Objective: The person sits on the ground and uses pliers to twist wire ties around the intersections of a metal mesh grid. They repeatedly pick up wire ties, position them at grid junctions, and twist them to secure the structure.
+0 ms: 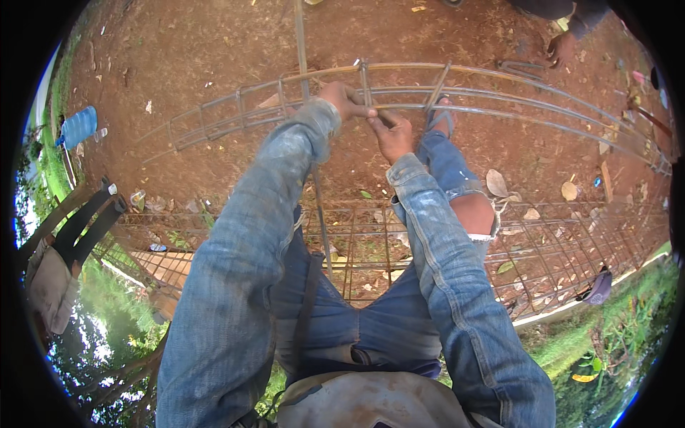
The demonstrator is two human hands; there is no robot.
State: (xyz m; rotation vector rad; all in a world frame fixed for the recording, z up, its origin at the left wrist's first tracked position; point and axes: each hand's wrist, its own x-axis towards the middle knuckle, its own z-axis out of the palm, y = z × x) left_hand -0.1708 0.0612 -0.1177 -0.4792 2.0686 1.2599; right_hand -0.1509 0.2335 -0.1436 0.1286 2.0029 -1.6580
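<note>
Steel rods form a long cage [474, 91] that I see bowing across the upper half of the frame, from left of centre to the far right, with crosspieces tying its rods together. My view puts both hands at its near side, just above the middle of the frame. The left hand [341, 100] reaches in beside a crosspiece, its fingers bent toward the nearest rod; I cannot tell how firmly they close or whether they grip the steel. The right hand [393, 135] sits just below that rod, fingers curled, thumb and forefinger drawn together close to the left fingertips; anything thin pinched there is too small for me to make out.

From the top edge a pole [300, 36] runs down and crosses the cage near the left wrist. Below the hands I see rusty mesh [389, 246] spreading behind the denim-clad legs. Red soil [193, 50] fills the ground, with dry leaves at right of centre. At upper left lies a blue jug [78, 127]; at upper right, a co-worker's hand [561, 50] hangs near a bent rod [524, 69]. Another person [53, 285] shows at the left edge.
</note>
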